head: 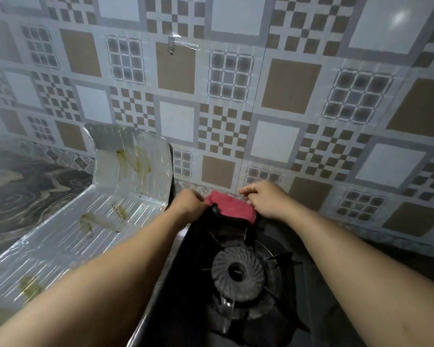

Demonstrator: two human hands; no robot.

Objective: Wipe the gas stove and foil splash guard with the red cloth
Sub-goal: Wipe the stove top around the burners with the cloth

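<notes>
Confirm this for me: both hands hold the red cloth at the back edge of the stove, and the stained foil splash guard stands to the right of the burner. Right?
Not quite. In the head view the foil splash guard stands to the left of the burner, not the right. The rest holds: the left hand and right hand both hold the red cloth at the stove's back edge.

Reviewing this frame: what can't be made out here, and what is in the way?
Head view only:
- Red cloth: both ends covered by the left hand and right hand that pinch it.
- Black gas stove: front edge and any knobs cut off by the bottom of the picture; its dark top hides dirt.
- Crinkled silver foil splash guard: lower part crossed by the left forearm, near end cut by the left edge.
- Small wall hook: too small to tell its make.
</notes>
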